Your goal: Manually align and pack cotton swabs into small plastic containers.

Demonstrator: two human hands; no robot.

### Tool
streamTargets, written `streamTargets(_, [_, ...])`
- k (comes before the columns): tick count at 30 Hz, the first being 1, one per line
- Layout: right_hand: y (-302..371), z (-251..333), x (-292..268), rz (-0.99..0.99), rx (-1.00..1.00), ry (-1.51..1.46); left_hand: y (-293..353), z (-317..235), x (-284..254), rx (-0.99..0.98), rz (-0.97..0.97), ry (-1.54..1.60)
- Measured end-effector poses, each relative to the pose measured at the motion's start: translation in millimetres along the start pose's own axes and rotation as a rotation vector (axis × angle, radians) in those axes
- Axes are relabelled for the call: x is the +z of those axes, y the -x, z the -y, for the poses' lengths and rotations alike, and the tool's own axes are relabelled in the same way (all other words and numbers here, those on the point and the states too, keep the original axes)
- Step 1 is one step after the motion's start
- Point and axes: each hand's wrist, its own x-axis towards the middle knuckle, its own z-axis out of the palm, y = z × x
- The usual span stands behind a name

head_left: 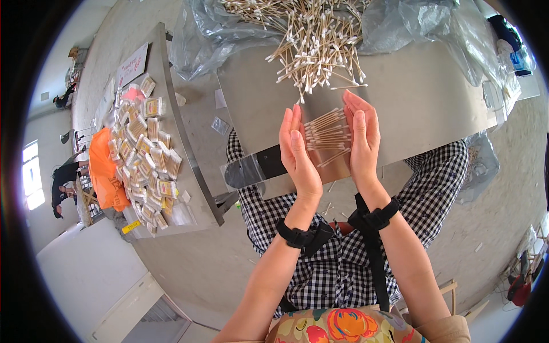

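My left hand [298,151] and my right hand [361,137] stand upright with flat palms facing each other above a metal table [423,108]. Between the palms lies a small bundle of cotton swabs [327,135], wooden sticks with white tips, lined up crosswise and pressed at both ends. A large loose pile of the same cotton swabs [311,37] lies on clear plastic sheeting [200,40] at the table's far side. Both wrists wear black straps.
A side table at my left holds several small packed bags of swabs [146,154] and an orange bag [106,171]. A flat clear empty bag [249,170] lies by the table's near edge. People sit far off at the left [63,183]. Checked trousers cover my lap.
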Motion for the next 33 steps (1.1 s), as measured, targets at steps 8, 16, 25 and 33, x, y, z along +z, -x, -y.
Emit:
streamTargets(8, [-24, 15, -8, 0.333, -0.190, 0.542, -13, -6, -10, 0.306, 0.230, -0.800])
streamTargets(16, [-7, 13, -37, 0.378, -0.111, 0.612, 13, -4, -10, 0.410, 0.443, -0.905])
streamTargets(25, [-7, 9, -42, 0.224, -0.209, 0.633, -6, -10, -26, 0.475, 0.535, -1.087])
streamTargets(33, [-6, 16, -35, 0.154, -0.096, 0.467, -19, -20, -27, 0.378, 0.576, -1.093])
